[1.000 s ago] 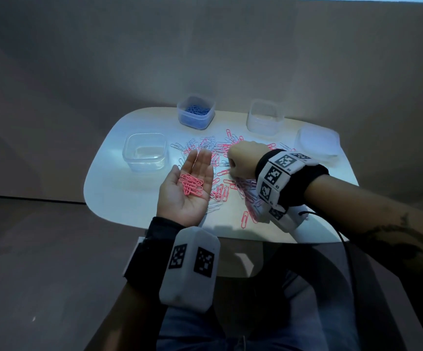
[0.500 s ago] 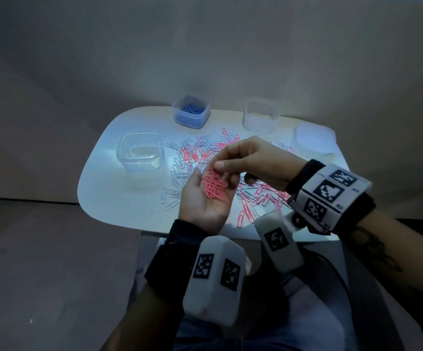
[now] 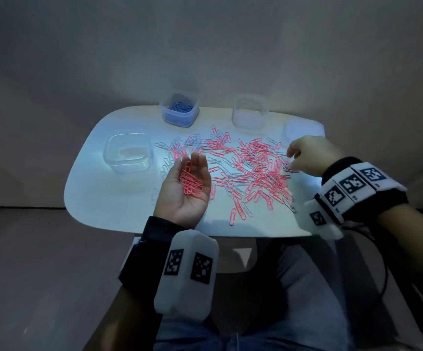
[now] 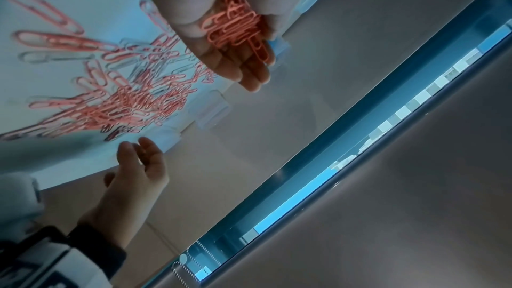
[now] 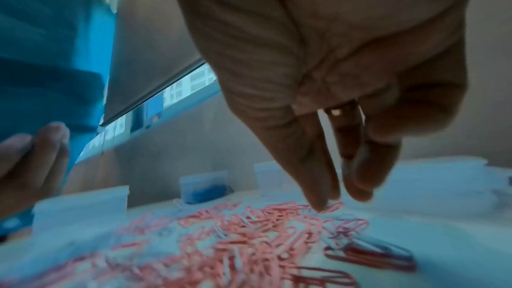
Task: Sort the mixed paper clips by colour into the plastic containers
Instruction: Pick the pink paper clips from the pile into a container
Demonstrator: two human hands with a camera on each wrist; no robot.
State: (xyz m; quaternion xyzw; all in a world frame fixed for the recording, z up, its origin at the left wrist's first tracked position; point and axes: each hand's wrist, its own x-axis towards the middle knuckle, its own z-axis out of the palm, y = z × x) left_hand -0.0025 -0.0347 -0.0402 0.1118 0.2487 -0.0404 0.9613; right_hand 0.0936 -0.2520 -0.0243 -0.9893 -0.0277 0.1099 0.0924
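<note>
- The left hand (image 3: pixel 184 191) lies palm up over the near left part of the white table (image 3: pixel 99 198), fingers nearly straight and only slightly cupped, carrying a small heap of pink clips (image 3: pixel 191 183) in the palm.
- The left wrist view shows the same heap (image 4: pixel 238 23) resting across the palm and the base of the fingers; no finger closes over it.
- The right hand (image 3: pixel 311 158) reaches down at the far right edge of the scattered clips, fingers pointing down and loosely bent.
- In the right wrist view the fingertips (image 5: pixel 318 203) touch a pink clip at the far rim of the pile; whether they have hold of it cannot be told.
- The loose pile of pink and pale clips (image 3: pixel 246 168) is spread over the middle of the table, between the two hands and in front of the containers.
- A clear container (image 3: pixel 128 154) stands just left of the pile, beyond the left hand; nothing can be made out inside it.
- A container of blue clips (image 3: pixel 180 110) stands at the far edge of the table.
- Another clear container (image 3: pixel 249 112) stands to its right, also at the far edge.
- A pale lid-like piece (image 3: pixel 304 129) lies at the far right corner, just beyond the right hand.
- Both wrists wear a black band with a white marked block (image 3: pixel 187 272).
</note>
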